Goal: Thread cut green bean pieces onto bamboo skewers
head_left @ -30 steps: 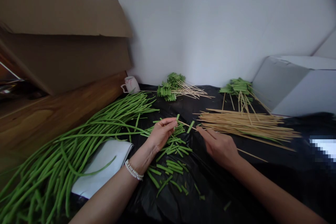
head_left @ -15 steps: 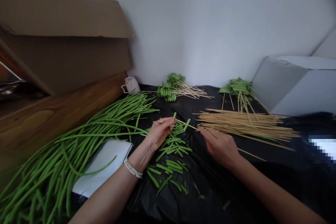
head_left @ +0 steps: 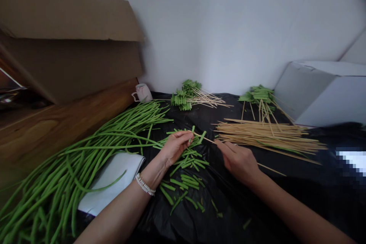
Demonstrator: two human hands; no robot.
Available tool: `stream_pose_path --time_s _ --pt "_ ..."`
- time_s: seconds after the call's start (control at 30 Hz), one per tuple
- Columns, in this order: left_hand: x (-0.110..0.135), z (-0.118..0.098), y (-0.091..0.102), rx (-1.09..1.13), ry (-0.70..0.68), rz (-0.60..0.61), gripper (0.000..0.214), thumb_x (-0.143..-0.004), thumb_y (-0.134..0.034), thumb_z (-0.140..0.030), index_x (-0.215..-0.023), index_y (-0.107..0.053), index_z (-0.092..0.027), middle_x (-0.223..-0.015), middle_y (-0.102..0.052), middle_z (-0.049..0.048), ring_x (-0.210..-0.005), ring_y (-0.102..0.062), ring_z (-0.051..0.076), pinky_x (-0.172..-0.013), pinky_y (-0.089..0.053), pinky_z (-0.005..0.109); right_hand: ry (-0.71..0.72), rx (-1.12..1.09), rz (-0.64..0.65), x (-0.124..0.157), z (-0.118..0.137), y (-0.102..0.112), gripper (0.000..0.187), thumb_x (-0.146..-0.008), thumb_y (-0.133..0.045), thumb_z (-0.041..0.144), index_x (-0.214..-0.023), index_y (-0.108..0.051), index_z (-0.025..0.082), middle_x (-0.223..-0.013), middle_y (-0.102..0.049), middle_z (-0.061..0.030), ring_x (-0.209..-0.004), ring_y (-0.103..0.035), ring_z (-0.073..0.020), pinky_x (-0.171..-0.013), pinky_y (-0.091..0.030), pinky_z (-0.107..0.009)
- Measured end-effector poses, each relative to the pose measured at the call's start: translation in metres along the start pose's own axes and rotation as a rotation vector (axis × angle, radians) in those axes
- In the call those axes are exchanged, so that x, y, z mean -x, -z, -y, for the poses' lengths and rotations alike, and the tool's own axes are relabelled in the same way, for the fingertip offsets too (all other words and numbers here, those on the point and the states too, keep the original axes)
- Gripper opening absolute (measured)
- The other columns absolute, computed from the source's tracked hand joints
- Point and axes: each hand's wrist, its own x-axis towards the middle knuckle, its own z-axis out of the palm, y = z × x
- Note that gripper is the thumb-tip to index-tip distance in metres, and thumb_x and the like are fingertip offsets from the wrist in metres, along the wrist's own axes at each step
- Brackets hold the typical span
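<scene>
My left hand [head_left: 175,145] pinches a short green bean piece [head_left: 192,131] at the tip of a thin bamboo skewer [head_left: 208,139]. My right hand [head_left: 239,160] holds that skewer by its other end, which sticks out behind the hand. One more bean piece [head_left: 203,136] sits threaded a little way along the skewer. Under both hands lies a scatter of cut bean pieces [head_left: 185,177] on black plastic sheeting [head_left: 237,213].
A big heap of long green beans [head_left: 94,148] lies left, partly over a white cloth [head_left: 110,177]. Loose skewers [head_left: 268,135] lie right. Finished bean skewers [head_left: 188,97] and another bunch [head_left: 259,95] rest by the wall. A mug [head_left: 142,92], cardboard box [head_left: 65,34] and white box [head_left: 323,91] stand around.
The threaded bean piece has slid along the skewer toward my left hand, and the skewer has shifted slightly left. Both hands stay in nearly the same place.
</scene>
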Motion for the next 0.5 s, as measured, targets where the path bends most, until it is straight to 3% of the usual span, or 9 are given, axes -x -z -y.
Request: stream_pose_path --time_s 0.17,0.3,0.4,0.5 --pt "0.002 0.008 -0.003 -0.111 -0.009 0.081 0.020 -0.060 -0.084 -0.026 -0.070 -0.074 -0.012 -0.067 -0.064 0.0023 -0.061 -0.052 0.008 -0.061 -0.040 0.021 0.019 -0.001 0.021 -0.002 0.004 0.001 0.038 -0.085 -0.043 0.007 -0.117 -0.062 0.011 -0.075 -0.065 -0.0026 -0.059 -0.056 -0.0108 -0.058 -0.040 -0.025" --pt "0.001 0.004 -0.001 -0.197 -0.099 0.080 0.023 -0.062 -0.082 -0.032 -0.072 -0.075 -0.013 -0.068 -0.064 0.0025 -0.061 -0.051 0.008 -0.062 -0.040 0.022 0.016 0.013 0.002 -0.004 0.002 0.002 0.035 -0.087 -0.043 0.009 -0.116 -0.063 0.012 -0.076 -0.067 -0.0025 -0.060 -0.058 -0.0108 -0.058 -0.040 -0.024" --pt "-0.003 -0.010 0.009 -0.258 -0.183 0.008 0.031 -0.067 -0.078 -0.041 -0.082 -0.076 -0.014 -0.078 -0.070 0.0070 -0.070 -0.059 0.013 -0.069 -0.044 0.025 -0.044 0.040 -0.023 -0.003 -0.003 0.002 0.034 -0.089 -0.043 0.012 -0.115 -0.064 0.015 -0.080 -0.070 -0.0038 -0.063 -0.060 -0.0108 -0.058 -0.041 -0.023" --pt "-0.009 -0.030 0.027 -0.445 -0.329 -0.148 0.033 -0.069 -0.076 -0.042 -0.089 -0.076 -0.016 -0.084 -0.073 0.0088 -0.077 -0.062 0.018 -0.073 -0.045 0.027 -0.098 0.050 -0.013 -0.002 -0.008 0.001 0.033 -0.090 -0.043 0.014 -0.114 -0.065 0.016 -0.086 -0.072 -0.0052 -0.066 -0.062 -0.0111 -0.061 -0.044 -0.022"
